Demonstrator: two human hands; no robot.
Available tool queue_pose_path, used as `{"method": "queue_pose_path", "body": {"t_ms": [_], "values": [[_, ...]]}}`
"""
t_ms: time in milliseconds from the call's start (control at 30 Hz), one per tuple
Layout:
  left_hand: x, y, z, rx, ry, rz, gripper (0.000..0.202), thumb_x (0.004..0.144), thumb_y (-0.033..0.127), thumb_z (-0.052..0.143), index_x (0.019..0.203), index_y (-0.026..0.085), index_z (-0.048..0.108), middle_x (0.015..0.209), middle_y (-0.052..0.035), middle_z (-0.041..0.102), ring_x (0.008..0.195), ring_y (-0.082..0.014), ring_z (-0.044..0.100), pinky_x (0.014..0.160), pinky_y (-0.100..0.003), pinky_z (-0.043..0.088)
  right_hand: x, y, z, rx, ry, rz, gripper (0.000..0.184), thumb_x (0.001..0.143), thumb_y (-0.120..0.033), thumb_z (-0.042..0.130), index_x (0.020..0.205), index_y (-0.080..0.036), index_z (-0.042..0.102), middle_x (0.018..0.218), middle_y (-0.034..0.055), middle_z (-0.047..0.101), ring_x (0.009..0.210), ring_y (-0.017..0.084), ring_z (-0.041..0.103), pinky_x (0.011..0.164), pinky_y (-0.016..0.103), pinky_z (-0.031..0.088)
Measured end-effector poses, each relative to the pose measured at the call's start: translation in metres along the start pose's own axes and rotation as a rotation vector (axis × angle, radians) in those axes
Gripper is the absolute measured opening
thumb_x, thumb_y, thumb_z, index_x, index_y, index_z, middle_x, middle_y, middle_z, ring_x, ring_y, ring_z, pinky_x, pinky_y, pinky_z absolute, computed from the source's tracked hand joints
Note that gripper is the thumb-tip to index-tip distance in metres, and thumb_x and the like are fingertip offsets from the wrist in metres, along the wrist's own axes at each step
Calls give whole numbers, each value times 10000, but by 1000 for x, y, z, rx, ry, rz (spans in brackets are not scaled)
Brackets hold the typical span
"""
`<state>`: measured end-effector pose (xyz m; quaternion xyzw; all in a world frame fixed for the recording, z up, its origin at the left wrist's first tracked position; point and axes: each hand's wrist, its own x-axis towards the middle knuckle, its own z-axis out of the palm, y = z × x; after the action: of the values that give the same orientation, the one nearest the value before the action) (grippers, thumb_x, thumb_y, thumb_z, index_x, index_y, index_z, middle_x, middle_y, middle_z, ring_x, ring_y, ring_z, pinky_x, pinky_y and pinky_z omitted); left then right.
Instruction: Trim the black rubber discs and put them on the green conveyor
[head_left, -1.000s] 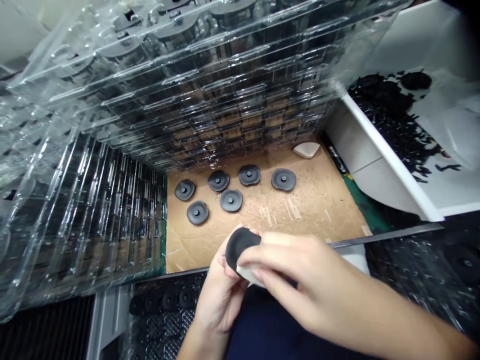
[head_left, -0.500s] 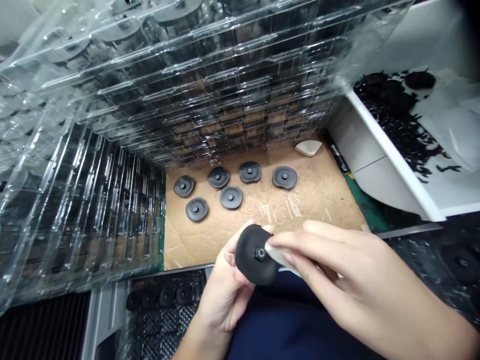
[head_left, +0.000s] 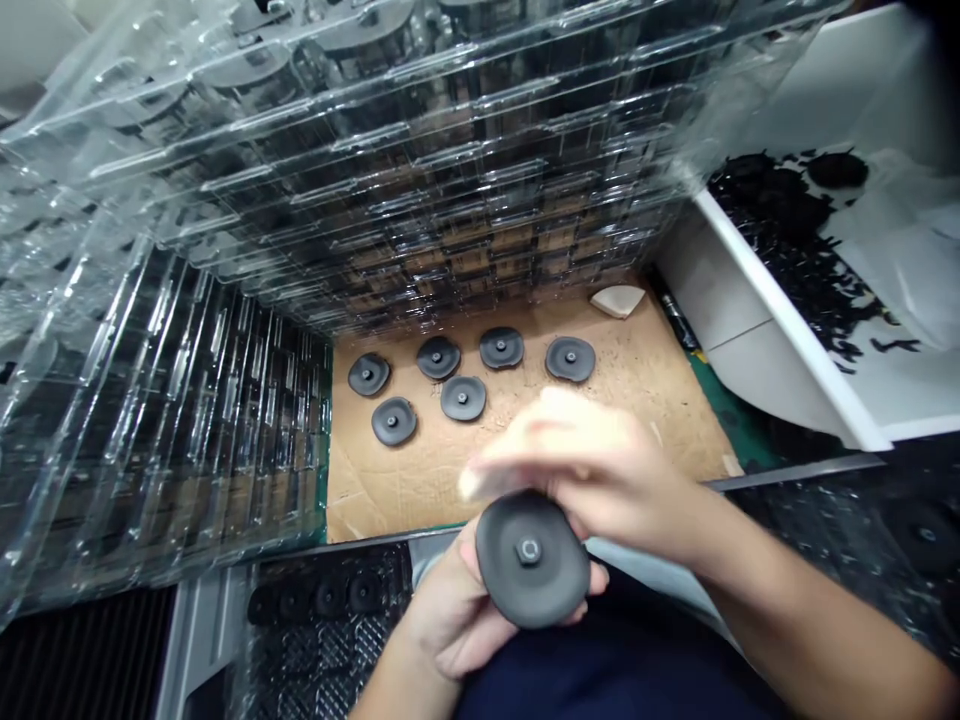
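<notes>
My left hand (head_left: 454,605) is closed around a black rounded disc (head_left: 499,580) with a raised knob at its centre, its face turned up toward me. Above the disc's far edge, my right hand (head_left: 607,470) is blurred by motion and pinches a small whitish pad (head_left: 486,483). The pad lies close to the rim; whether it touches cannot be made out. Beyond my hands, several similar black discs (head_left: 463,398) rest knob-up on a cardboard sheet (head_left: 360,490).
Tall stacks of clear plastic trays (head_left: 247,400) wall in the left and back. A white wedge-shaped piece (head_left: 619,300) and a dark pen-like tool (head_left: 679,320) lie at the right. Beside them, a white bin (head_left: 795,320) holds black scraps. A tray of black parts (head_left: 330,595) sits below the front edge.
My right hand has moved left and away from me with the whitish pad, from the disc's right side to its far edge. The disc has come slightly nearer and faces up more.
</notes>
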<state>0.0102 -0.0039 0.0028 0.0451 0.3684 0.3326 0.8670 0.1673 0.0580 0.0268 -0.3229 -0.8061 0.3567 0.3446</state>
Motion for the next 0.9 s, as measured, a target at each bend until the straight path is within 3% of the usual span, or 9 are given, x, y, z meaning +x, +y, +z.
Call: {"method": "queue_pose_path", "body": {"t_ms": [100, 167, 400, 500, 633, 733, 833, 867, 900], "values": [[0, 2, -5, -159, -201, -57, 527, 560, 353, 818, 1042, 196, 676, 981, -75, 724, 816, -230, 706, 609, -236, 594, -15, 35, 6, -187, 3, 364, 201, 873, -183, 524, 991, -212, 684, 900, 15, 708, 811, 152, 620, 730, 277, 481], [-1, 4, -7, -195, -254, -39, 507, 598, 349, 799, 1060, 189, 667, 1009, -76, 720, 865, -226, 697, 632, -226, 594, -33, 55, 20, -250, -34, 436, 242, 871, -186, 505, 1043, -222, 670, 912, 25, 700, 789, 158, 635, 702, 286, 508], [0, 9, -9, -210, -203, -7, 417, 616, 301, 792, 1003, 184, 687, 1016, -75, 708, 875, -224, 692, 646, -235, 592, -86, 74, 82, -434, 81, 443, 395, 861, -235, 508, 1253, -200, 546, 1301, 173, 490, 884, 248, 584, 790, 482, 495], [0, 8, -12, -224, -237, 5, 475, 596, 379, 792, 1015, 189, 673, 1062, -79, 690, 927, -244, 681, 682, -251, 590, -82, 82, 86, -455, 154, 439, 373, 892, -273, 479, 1243, -170, 549, 1303, 203, 465, 864, 246, 594, 790, 490, 500], [-4, 5, -15, -183, -140, 32, 536, 572, 420, 779, 1049, 207, 658, 1119, -73, 678, 983, -249, 661, 742, -256, 566, -60, 96, 75, -386, 196, 386, 279, 899, -299, 492, 1074, -147, 648, 1090, 151, 595, 845, 222, 618, 777, 410, 526], [-6, 4, -13, -144, -72, 102, 545, 546, 432, 782, 1038, 226, 666, 1115, -48, 679, 990, -239, 651, 766, -264, 547, -41, 80, 57, -282, 231, 350, 233, 930, -251, 452, 1043, -170, 639, 959, 78, 653, 866, 177, 629, 752, 308, 532], [-6, 2, -7, -77, 19, 207, 562, 498, 437, 807, 1000, 219, 682, 1027, -43, 702, 922, -232, 662, 781, -285, 531, -26, 36, 37, -197, 293, 294, 218, 939, -200, 443, 1108, -191, 581, 1042, 50, 655, 922, 138, 615, 760, 245, 512], [-5, 1, -5, -33, 80, 245, 551, 496, 435, 811, 983, 207, 688, 998, -48, 706, 915, -234, 659, 809, -298, 520, -22, 19, 31, -167, 284, 234, 211, 930, -192, 467, 1101, -217, 588, 1031, 20, 662, 937, 127, 605, 799, 239, 490], [-5, 0, -4, 15, 147, 276, 544, 497, 436, 814, 971, 198, 692, 983, -52, 707, 927, -240, 649, 846, -309, 503, -18, 4, 27, -99, 190, 57, 218, 933, -182, 461, 1084, -237, 609, 967, -1, 673, 893, 122, 604, 791, 238, 475]]}}
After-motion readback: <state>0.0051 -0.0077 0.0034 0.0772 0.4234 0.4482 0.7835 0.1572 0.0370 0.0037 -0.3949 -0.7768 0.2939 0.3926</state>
